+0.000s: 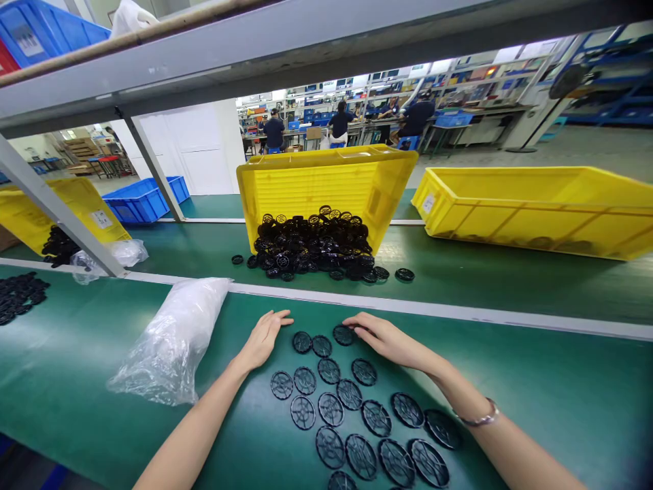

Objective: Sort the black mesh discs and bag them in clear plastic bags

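Observation:
Several round black spoked plastic discs [349, 394] lie flat in loose rows on the green table before me. My left hand [262, 339] is just left of the top row, its fingers stretched out and nothing in them. At the right end of that row, my right hand [382, 337] has thumb and fingers closed at the edge of one black disc [343, 334], which looks flat on the table. A heap of the same black discs [313, 245] spills from a tipped yellow bin [326, 160] beyond the white strip.
A filled clear plastic bag [171, 347] lies left of my left arm. Another yellow bin [535, 211] stands far right, and a blue crate [145, 201] far left. More black parts [20, 296] sit at the left edge. A shelf beam [255, 47] crosses overhead; people sit in the background.

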### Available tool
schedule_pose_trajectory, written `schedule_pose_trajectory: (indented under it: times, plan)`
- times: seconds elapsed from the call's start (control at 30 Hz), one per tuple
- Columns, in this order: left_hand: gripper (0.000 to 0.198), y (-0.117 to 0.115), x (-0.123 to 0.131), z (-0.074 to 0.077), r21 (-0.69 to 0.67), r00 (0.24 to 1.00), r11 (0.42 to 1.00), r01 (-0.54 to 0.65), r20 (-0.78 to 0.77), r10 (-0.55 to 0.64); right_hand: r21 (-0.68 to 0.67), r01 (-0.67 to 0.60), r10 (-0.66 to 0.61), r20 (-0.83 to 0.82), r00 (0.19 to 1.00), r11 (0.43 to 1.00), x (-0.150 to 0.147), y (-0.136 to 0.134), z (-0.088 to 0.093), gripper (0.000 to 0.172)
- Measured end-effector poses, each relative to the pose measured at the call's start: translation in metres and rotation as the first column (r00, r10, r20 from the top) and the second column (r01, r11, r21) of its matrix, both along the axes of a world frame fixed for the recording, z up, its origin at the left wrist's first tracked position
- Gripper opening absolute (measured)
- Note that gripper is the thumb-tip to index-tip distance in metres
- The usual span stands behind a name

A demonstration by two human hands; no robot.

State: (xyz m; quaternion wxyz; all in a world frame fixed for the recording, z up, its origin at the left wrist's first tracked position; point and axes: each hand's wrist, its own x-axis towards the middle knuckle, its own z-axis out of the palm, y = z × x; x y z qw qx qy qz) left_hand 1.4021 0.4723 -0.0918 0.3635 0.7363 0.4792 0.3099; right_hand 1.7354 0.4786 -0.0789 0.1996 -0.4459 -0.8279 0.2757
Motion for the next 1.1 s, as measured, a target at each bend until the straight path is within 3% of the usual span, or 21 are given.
schedule_pose_trajectory:
  times: [0.2,0.3,0.37,0.47,0.57,0.67,0.8,0.9,1.0,1.1]
  plan:
    - [0.071,-0.008,0.001,0.008,-0.035,0.989,0.99,0.135,0.07,-0.132,-0.13,-0.174,0.177,0.013,0.984,0.976,-0.013,-0.017,0.02,0.039]
    - [0.065,0.003,0.006,0.005,0.02,0.985,0.988,0.15,0.084,-0.152,-0.106,-0.147,0.15,0.026,0.988,0.983,-0.007,-0.001,0.02,0.037]
    - [0.058,0.02,0.014,0.002,0.087,0.992,0.989,0.116,0.033,-0.12,0.028,0.006,-0.008,0.078,0.997,1.0,-0.003,0.025,0.017,0.034]
    - [0.048,0.062,0.039,0.0,0.294,0.987,0.948,0.123,-0.134,-0.086,0.269,0.227,-0.272,0.144,0.951,0.936,-0.004,0.076,0.013,0.03]
    - [0.047,0.108,0.074,-0.002,0.521,0.94,0.834,0.183,-0.342,0.007,0.329,0.255,-0.323,0.174,0.93,0.909,-0.015,0.118,0.011,0.03]
    - [0.055,0.146,0.108,-0.005,0.61,0.867,0.749,0.26,-0.489,0.098,0.324,0.273,-0.345,0.191,0.919,0.906,-0.026,0.135,0.009,0.023]
    - [0.055,0.179,0.134,-0.01,0.596,0.82,0.743,0.306,-0.561,0.112,0.269,0.337,-0.384,0.146,0.912,0.902,-0.014,0.115,0.012,0.03]
    - [0.048,0.193,0.14,-0.012,0.592,0.822,0.756,0.28,-0.554,0.129,-0.046,0.232,-0.23,0.042,0.972,0.972,0.01,0.079,0.016,0.034]
    - [0.041,0.2,0.142,-0.012,0.603,0.829,0.753,0.262,-0.54,0.144,-0.358,0.084,-0.109,-0.051,0.993,0.93,0.031,0.04,0.02,0.035]
    - [0.034,0.201,0.144,-0.011,0.619,0.842,0.746,0.246,-0.518,0.152,-0.317,0.05,-0.039,0.042,0.998,0.947,0.04,0.022,0.025,0.027]
